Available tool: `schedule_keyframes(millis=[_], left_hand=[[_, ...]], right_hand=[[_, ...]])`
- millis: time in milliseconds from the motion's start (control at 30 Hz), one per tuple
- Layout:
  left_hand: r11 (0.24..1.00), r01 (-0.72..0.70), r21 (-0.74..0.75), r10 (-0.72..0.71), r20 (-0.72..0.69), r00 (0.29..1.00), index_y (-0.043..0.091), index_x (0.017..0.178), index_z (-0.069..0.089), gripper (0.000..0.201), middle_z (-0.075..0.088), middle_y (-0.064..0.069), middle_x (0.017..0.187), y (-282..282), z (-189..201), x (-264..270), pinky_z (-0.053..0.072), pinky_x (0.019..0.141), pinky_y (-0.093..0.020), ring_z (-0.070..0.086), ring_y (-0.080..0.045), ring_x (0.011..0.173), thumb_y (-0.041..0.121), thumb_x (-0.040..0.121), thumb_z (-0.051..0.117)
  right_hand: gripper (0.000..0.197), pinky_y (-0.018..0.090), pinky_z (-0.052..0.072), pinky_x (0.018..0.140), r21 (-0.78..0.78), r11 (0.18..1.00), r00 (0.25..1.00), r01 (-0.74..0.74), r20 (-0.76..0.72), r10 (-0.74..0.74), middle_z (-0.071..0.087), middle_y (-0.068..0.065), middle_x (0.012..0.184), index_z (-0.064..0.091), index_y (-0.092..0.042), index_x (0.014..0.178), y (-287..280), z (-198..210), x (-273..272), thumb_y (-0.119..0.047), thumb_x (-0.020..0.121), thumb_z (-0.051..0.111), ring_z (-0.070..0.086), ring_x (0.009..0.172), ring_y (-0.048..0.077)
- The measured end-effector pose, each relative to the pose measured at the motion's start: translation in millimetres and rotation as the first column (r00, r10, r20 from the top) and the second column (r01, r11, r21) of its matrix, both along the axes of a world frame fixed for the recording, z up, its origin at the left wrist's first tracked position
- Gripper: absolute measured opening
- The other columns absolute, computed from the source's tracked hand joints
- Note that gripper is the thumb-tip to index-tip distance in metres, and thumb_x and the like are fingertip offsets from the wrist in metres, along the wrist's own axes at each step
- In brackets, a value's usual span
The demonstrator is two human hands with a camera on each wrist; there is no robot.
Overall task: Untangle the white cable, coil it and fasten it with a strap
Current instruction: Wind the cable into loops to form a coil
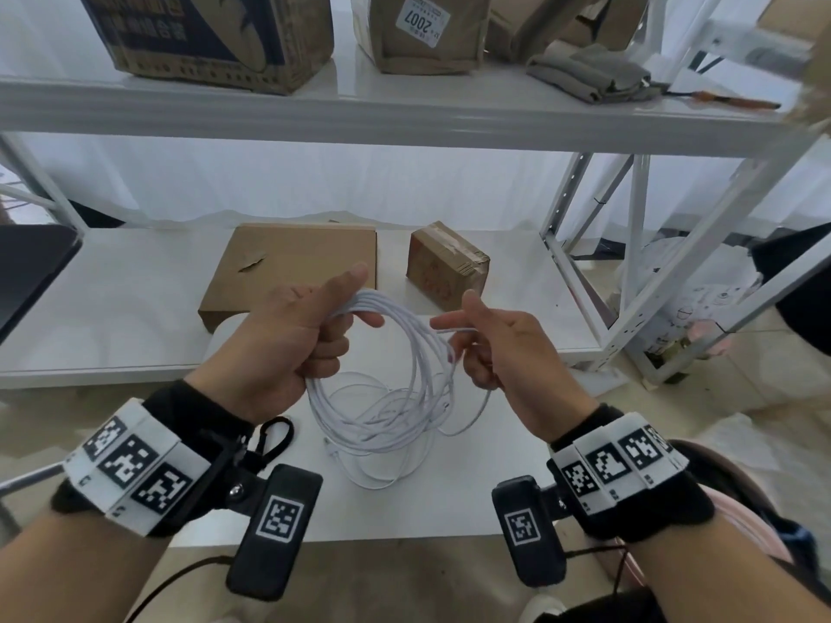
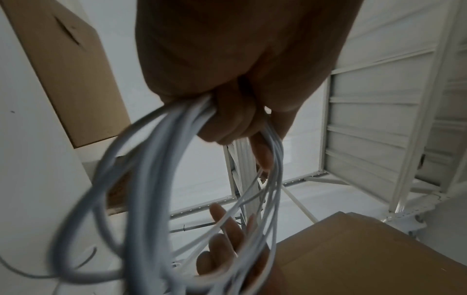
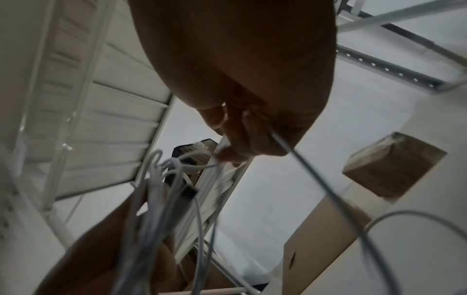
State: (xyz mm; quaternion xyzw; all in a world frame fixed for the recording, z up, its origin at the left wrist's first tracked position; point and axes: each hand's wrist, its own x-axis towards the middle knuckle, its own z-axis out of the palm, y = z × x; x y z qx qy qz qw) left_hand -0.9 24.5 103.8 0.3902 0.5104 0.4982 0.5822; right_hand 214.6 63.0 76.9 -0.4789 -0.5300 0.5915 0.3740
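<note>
The white cable hangs in several loops above the white table. My left hand grips the top of the loops in its curled fingers, thumb stretched out over them. In the left wrist view the same bundle of cable runs out from under the closed fingers. My right hand pinches a single strand of the cable just right of the coil. The right wrist view shows that strand leaving the fingers and curving away. Loose cable turns lie on the table below. No strap is visible.
A flat cardboard box and a small taped carton sit on the table behind my hands. A white metal shelf with boxes runs overhead, its frame at the right. A dark object is at the left edge.
</note>
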Motion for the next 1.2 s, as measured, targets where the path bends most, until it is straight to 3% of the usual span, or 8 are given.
schedule_keyframes(millis=[100, 233, 333, 433, 700, 867, 1067, 1200], left_hand=[[0.990, -0.143, 0.002, 0.142, 0.093, 0.985, 0.011, 0.069, 0.070, 0.044, 0.016, 0.003, 0.060, 2.8, -3.0, -4.2, 0.012, 0.038, -0.018, 0.013, -0.008, 0.046, 0.045, 0.094, 0.057], [0.977, -0.213, -0.024, 0.213, 0.217, 0.953, 0.010, 0.077, 0.065, 0.045, 0.020, 0.007, 0.055, 4.0, -6.3, -6.4, 0.014, 0.036, -0.017, 0.015, -0.004, 0.042, 0.048, 0.097, 0.053], [0.982, -0.189, -0.022, 0.189, 0.220, 0.957, 0.009, 0.080, 0.063, 0.044, 0.020, 0.007, 0.055, 3.2, -8.3, -2.4, 0.016, 0.035, -0.016, 0.015, -0.004, 0.042, 0.048, 0.097, 0.053], [0.987, -0.159, -0.008, 0.157, 0.199, 0.967, 0.008, 0.082, 0.063, 0.044, 0.018, 0.005, 0.060, 3.5, -9.6, 3.3, 0.017, 0.035, -0.016, 0.014, -0.005, 0.044, 0.047, 0.098, 0.052], [0.963, -0.253, -0.088, 0.266, 0.440, 0.858, 0.009, 0.089, 0.063, 0.045, 0.019, 0.008, 0.054, 7.0, -16.4, 6.7, 0.020, 0.034, -0.014, 0.018, -0.003, 0.040, 0.051, 0.097, 0.051], [0.955, -0.268, -0.125, 0.293, 0.515, 0.806, 0.009, 0.094, 0.063, 0.047, 0.020, 0.008, 0.055, 5.5, -22.4, 11.0, 0.023, 0.034, -0.014, 0.019, -0.004, 0.040, 0.053, 0.098, 0.048], [0.980, -0.176, -0.093, 0.197, 0.312, 0.929, 0.006, 0.095, 0.065, 0.045, 0.030, 0.003, 0.057, 2.1, -22.3, 13.6, 0.048, 0.050, -0.021, 0.035, -0.009, 0.046, 0.044, 0.104, 0.042], [0.995, -0.061, -0.081, 0.082, 0.301, 0.950, 0.008, 0.094, 0.071, 0.037, 0.047, -0.002, 0.062, 1.2, -18.2, 8.2, 0.056, 0.058, -0.028, 0.050, -0.014, 0.054, 0.032, 0.104, 0.044]], right_hand=[[0.044, 0.020, 0.025, 0.043, -0.008, 0.997, 0.996, -0.083, 0.015, 0.083, 0.045, 0.002, 0.049, 0.070, -0.015, 0.108, -2.9, 0.9, -2.6, -0.047, 0.102, 0.041, 0.031, 0.043, 0.011], [0.051, 0.023, 0.033, 0.049, -0.003, 0.987, 0.987, -0.161, -0.019, 0.161, 0.052, 0.009, 0.064, 0.074, -0.004, 0.098, -7.8, -2.0, -9.6, -0.048, 0.099, 0.046, 0.038, 0.052, 0.014], [0.066, 0.032, 0.054, 0.071, 0.000, 0.989, 0.986, -0.151, -0.069, 0.150, 0.068, 0.027, 0.090, 0.070, 0.009, 0.101, -8.9, -2.3, -10.7, -0.051, 0.094, 0.045, 0.062, 0.074, 0.029], [0.074, 0.039, 0.057, 0.090, -0.084, 0.980, 0.967, -0.182, -0.196, 0.163, 0.073, 0.025, 0.099, 0.069, 0.008, 0.103, -10.8, -0.2, -14.9, -0.059, 0.089, 0.041, 0.070, 0.095, 0.040], [0.040, 0.035, 0.057, 0.084, -0.203, 0.926, 0.675, -0.319, -0.734, 0.072, 0.071, 0.015, 0.098, 0.066, 0.004, 0.114, -18.4, 0.6, -22.3, -0.027, 0.090, 0.060, 0.070, 0.089, 0.025], [0.046, 0.030, 0.056, 0.074, -0.232, 0.928, 0.709, -0.293, -0.704, 0.048, 0.066, 0.010, 0.085, 0.049, 0.011, 0.132, -19.3, -0.8, -26.9, -0.021, 0.099, 0.050, 0.065, 0.075, 0.019], [0.030, 0.017, 0.038, 0.052, -0.259, 0.931, 0.610, -0.258, -0.791, -0.052, 0.050, -0.002, 0.070, 0.049, -0.001, 0.122, -14.0, -2.2, -22.8, -0.019, 0.098, 0.048, 0.039, 0.050, 0.003], [0.017, 0.015, 0.025, 0.041, -0.290, 0.940, 0.690, -0.179, -0.718, -0.090, 0.036, -0.005, 0.058, 0.047, -0.012, 0.110, -9.6, 3.0, -18.6, -0.017, 0.094, 0.050, 0.025, 0.043, 0.003]])
